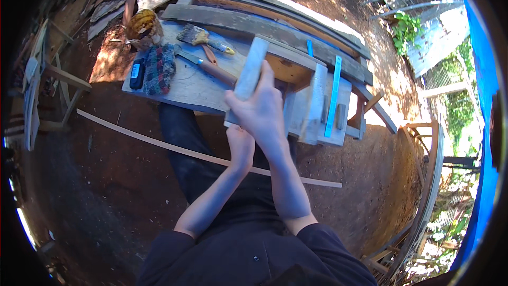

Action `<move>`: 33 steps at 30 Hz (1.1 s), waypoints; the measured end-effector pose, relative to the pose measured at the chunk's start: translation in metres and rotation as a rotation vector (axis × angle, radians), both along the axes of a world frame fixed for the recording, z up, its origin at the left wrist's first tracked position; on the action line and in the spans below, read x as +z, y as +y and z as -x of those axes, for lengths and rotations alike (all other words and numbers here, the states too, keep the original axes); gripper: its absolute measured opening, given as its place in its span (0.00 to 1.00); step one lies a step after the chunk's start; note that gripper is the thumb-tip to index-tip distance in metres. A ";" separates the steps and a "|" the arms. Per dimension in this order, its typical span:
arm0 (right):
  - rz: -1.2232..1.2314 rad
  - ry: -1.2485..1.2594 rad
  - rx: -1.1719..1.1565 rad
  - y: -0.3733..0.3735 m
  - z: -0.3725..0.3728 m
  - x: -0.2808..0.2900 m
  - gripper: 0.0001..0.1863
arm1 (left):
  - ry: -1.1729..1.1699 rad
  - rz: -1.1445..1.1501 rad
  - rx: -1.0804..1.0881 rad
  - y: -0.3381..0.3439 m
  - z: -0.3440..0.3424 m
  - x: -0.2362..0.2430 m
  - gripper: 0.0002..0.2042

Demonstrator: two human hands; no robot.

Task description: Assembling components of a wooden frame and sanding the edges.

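Note:
A wooden box frame with pale, whitish outer boards rests on the near part of the workbench, its inside bare brown wood. My right hand grips the box's left board from above, thumb on one face and fingers over the other. Just below it, my left hand is closed at the near lower end of that board, its fingertips hidden behind the wood. A long thin wooden strip runs crosswise below the bench, passing behind my forearms and in front of my legs.
On the bench lie a wide paintbrush, a blade with a wooden handle, a plaid cloth, a black case-like object and a blue ruler. Weathered planks line the far side. A crumpled bag stands far left.

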State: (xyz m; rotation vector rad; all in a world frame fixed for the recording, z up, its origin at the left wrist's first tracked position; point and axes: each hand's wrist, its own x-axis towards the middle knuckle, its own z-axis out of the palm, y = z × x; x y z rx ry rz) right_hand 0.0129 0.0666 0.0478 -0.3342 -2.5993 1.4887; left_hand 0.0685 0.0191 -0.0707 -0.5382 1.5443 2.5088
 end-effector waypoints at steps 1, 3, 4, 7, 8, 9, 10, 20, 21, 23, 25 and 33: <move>0.089 0.046 -0.039 0.003 -0.002 -0.001 0.41 | -0.043 -0.052 -0.010 0.002 -0.003 0.004 0.13; 0.119 0.088 -0.059 0.021 -0.004 0.006 0.41 | -0.024 -0.109 -0.031 0.007 -0.002 0.011 0.13; 0.156 0.126 -0.095 0.030 -0.007 0.010 0.40 | -0.010 -0.160 -0.067 0.009 -0.002 0.017 0.14; 0.306 0.240 -0.136 0.051 -0.015 0.027 0.35 | 0.040 -0.193 -0.062 0.017 0.004 0.045 0.16; 0.392 0.293 -0.145 0.058 -0.017 0.029 0.34 | 0.066 -0.202 -0.067 0.018 0.005 0.050 0.16; 0.473 0.280 -0.123 0.070 -0.020 0.022 0.34 | 0.109 -0.191 -0.058 0.020 0.008 0.049 0.16; 0.468 0.285 -0.128 0.077 -0.023 0.014 0.34 | 0.112 -0.196 -0.065 0.022 0.012 0.050 0.16; 0.587 0.273 -0.030 0.117 -0.050 -0.041 0.38 | 0.139 0.034 -0.070 0.018 0.026 0.062 0.15; 0.591 0.276 -0.042 0.117 -0.052 -0.042 0.38 | 0.138 0.038 -0.082 0.020 0.030 0.062 0.15; 0.575 0.305 -0.090 0.115 -0.055 -0.041 0.39 | 0.189 0.025 -0.077 0.026 0.037 0.061 0.16; 0.570 0.276 -0.083 0.118 -0.060 -0.040 0.39 | 0.187 0.016 -0.087 0.029 0.041 0.066 0.16; 0.595 0.234 -0.134 0.130 -0.076 -0.059 0.38 | 0.155 -0.015 -0.139 0.047 0.039 0.077 0.15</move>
